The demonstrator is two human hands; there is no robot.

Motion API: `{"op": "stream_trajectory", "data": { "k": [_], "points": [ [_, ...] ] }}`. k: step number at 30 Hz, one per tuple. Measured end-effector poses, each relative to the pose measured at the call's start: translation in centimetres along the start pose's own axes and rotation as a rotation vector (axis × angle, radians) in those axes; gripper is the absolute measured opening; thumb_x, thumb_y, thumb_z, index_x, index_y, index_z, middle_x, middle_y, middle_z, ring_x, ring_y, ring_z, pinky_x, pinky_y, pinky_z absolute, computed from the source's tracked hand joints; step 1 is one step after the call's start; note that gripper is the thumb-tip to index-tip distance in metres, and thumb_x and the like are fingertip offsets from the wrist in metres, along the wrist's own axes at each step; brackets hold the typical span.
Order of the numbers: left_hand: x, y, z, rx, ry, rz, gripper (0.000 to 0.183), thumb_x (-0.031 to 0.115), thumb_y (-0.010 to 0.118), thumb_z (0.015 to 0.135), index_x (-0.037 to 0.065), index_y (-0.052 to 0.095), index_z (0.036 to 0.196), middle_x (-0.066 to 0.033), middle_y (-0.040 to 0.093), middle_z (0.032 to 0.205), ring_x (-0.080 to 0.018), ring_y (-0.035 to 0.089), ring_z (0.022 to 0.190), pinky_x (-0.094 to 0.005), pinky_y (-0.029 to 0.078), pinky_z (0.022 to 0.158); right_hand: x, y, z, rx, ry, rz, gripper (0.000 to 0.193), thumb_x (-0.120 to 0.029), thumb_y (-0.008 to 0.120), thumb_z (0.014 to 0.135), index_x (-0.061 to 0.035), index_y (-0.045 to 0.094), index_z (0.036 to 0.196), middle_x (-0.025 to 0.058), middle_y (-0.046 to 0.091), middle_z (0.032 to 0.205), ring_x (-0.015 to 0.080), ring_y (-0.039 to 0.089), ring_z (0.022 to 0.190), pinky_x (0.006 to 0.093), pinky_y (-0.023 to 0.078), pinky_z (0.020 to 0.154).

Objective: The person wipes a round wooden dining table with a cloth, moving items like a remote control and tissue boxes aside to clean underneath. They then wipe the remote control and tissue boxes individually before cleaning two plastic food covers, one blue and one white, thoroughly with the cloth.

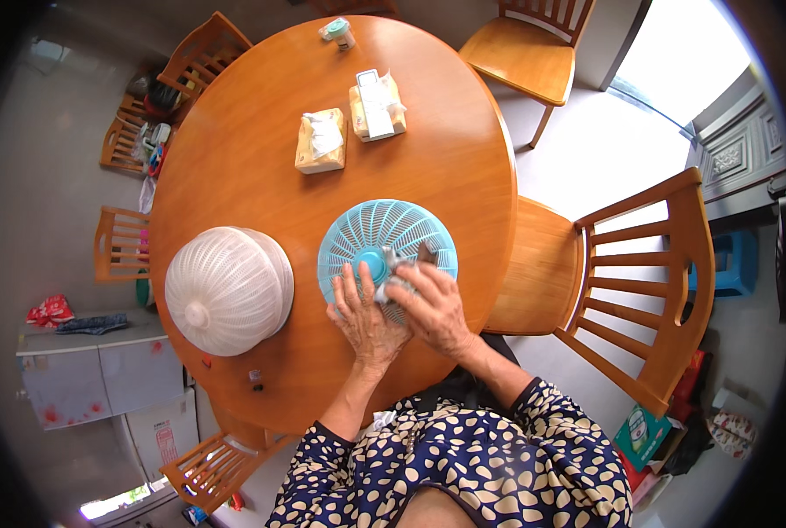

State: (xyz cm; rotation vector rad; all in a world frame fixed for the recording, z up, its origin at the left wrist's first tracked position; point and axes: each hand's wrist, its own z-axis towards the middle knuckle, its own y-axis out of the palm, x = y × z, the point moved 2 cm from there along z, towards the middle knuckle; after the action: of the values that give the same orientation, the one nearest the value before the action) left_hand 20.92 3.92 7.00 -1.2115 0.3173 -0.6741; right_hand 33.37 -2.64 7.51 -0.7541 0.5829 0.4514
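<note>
The left hand (364, 324) lies spread on the near side of a round blue lattice (358, 229), which sits on the wooden bench (428, 167) right of a white lattice dome (221, 295); just beside, the right hand (435, 310) is closed on a crumpled greyish wad (399, 287) over the lattice. Farther off, a white slip (374, 101) with faint marks tops a tissue pack (396, 123); a green box (641, 436) bears a pale printed label, too small to make out
</note>
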Motion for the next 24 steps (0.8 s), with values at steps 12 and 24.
{"op": "stream_trajectory", "data": {
  "k": [12, 24],
  "points": [
    [1.2, -1.9, 0.7, -0.151, -0.06, -0.029, 0.13, 0.065, 0.084, 0.052, 0.008, 0.022, 0.152, -0.0189, 0.024, 0.154, -0.0404, 0.02, 0.14, -0.0582, 0.021, 0.108, 13.7, 4.1, 5.0, -0.043, 0.745, 0.585, 0.032, -0.014, 0.05, 0.097, 0.0, 0.059, 0.124, 0.0161, 0.066, 0.108, 0.0245, 0.062, 0.103, 0.0306, 0.046, 0.091],
    [1.0, -1.3, 0.6, -0.117, -0.058, 0.02, 0.127, 0.07, 0.078, 0.056, 0.008, 0.022, 0.152, -0.0203, 0.026, 0.153, -0.0418, 0.024, 0.139, -0.0627, 0.023, 0.105, -0.3, 1.5, -3.5, 0.332, 0.506, 0.258, 0.046, 0.002, 0.053, 0.09, -0.0065, 0.051, 0.135, 0.0254, 0.042, 0.14, 0.0436, 0.039, 0.133, 0.0461, 0.035, 0.11]
  ]
}}
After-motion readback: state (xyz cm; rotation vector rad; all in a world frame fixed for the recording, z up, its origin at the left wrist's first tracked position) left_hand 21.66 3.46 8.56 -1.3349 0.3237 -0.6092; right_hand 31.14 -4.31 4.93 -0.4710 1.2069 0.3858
